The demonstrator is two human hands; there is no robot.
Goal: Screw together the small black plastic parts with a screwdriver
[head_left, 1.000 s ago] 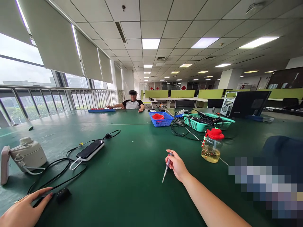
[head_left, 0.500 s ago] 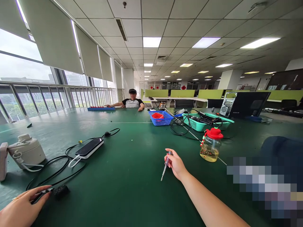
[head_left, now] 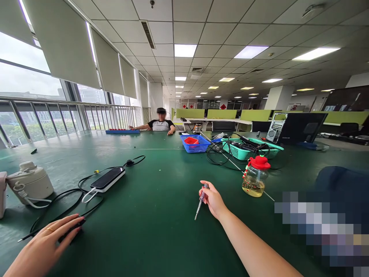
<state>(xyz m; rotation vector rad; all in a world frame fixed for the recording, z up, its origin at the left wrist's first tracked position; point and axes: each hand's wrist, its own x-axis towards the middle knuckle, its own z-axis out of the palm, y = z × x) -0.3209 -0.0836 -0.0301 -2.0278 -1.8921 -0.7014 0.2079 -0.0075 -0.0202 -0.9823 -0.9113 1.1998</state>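
A wide green table (head_left: pixel 155 238) fills the lower view, with a person (head_left: pixel 161 125) seated at its far end, one arm stretched toward a long blue tray (head_left: pixel 122 132). Beyond, a red diamond sign (head_left: pixel 223 107) hangs at the back of the office, its marking too small to read. A black monitor (head_left: pixel 302 127) stands on the far right of the table. In front of it sits a teal basket (head_left: pixel 243 154) heaped with dark cables, and just left of that a smaller blue basket (head_left: pixel 198 148) holding a red dish (head_left: pixel 191 141).

The left hand (head_left: pixel 49 244) lies low at the left, palm down, a ring on one finger, with fingers and thumb either side of a small dark object (head_left: pixel 68 232); I cannot tell whether it is gripped. The right hand (head_left: pixel 215 200) is at mid-table, forearm reaching in from the lower right, index finger bent over the top.

A white bottle (head_left: pixel 30 182) stands at the left edge; a red-lidded jar (head_left: pixel 255 186) of yellowish drink is to the right of the right hand. A black-topped, white-sided device (head_left: pixel 108 179) lies beside a black cable (head_left: pixel 62 209).

Pinched in the right hand is a slim screwdriver (head_left: pixel 200 204), its handle see-through, its thin pale metal shaft slanting down to the left; whether the tip touches the table is unclear.
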